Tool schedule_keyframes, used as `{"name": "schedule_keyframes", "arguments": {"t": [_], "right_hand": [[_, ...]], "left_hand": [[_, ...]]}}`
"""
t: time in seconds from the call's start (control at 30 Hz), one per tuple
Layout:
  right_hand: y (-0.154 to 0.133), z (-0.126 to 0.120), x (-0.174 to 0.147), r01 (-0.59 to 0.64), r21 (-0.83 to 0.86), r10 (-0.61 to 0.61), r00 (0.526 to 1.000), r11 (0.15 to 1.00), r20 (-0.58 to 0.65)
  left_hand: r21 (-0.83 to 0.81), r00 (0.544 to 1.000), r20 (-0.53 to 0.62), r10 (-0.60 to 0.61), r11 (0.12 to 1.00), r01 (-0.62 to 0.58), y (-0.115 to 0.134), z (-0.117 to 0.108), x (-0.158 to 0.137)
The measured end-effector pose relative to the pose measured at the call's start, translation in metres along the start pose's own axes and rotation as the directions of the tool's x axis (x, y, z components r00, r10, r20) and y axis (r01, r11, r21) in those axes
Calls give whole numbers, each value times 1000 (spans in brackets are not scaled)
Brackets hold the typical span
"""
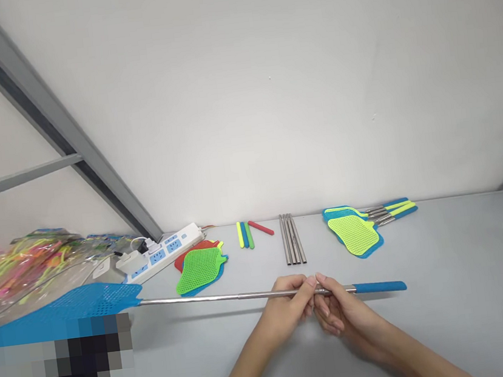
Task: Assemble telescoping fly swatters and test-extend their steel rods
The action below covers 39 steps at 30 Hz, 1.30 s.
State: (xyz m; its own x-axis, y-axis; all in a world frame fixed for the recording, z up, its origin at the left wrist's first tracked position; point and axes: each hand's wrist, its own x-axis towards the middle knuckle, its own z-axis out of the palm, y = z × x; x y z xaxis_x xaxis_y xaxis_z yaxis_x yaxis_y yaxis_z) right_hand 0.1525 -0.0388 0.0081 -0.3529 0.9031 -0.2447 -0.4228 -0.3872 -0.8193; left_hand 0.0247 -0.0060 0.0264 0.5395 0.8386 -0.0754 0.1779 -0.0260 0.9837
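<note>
A blue fly swatter (191, 298) with an extended telescopic metal rod lies across both hands, above the table. Its perforated blue head points left, and its blue handle grip points right. My left hand (290, 300) is closed round the rod near the middle, thumb along it. Close beside it, my right hand (336, 303) pinches the rod just left of the blue grip, with the lower fingers curled beneath. The fingertips of both hands nearly meet.
Behind the hands lie loose swatter heads (201, 269), coloured handle grips (245, 236), metal rods (291, 238) and a pile of assembled fly swatters (355, 234). A power strip (162, 251) with plugs and plastic-bagged items (36, 264) are at left. A wall stands behind the table (462, 260).
</note>
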Motion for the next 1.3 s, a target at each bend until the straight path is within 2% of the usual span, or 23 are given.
{"name": "schedule_keyframes", "arguments": {"t": [0.2,0.4,0.5,0.73,1.3], "right_hand": [[-4,-3,1,78,-139,-83,996,987,-34],[-8,-10,2,183,-169,-191,981,969,-32],[-8,-10,2,175,-164,-182,983,971,-24],[-5,-7,2,113,-72,-116,992,991,-40],[-8,-8,2,150,-88,-148,988,985,34]], "left_hand": [[-55,999,21,-33,998,35,2,-2,1],[-129,999,8,-54,990,54,2,-4,2],[-109,999,-23,-30,994,28,0,-3,1],[-62,1000,-7,5,998,-6,-4,1,1],[-63,995,61,75,995,-71,-3,0,3]]}}
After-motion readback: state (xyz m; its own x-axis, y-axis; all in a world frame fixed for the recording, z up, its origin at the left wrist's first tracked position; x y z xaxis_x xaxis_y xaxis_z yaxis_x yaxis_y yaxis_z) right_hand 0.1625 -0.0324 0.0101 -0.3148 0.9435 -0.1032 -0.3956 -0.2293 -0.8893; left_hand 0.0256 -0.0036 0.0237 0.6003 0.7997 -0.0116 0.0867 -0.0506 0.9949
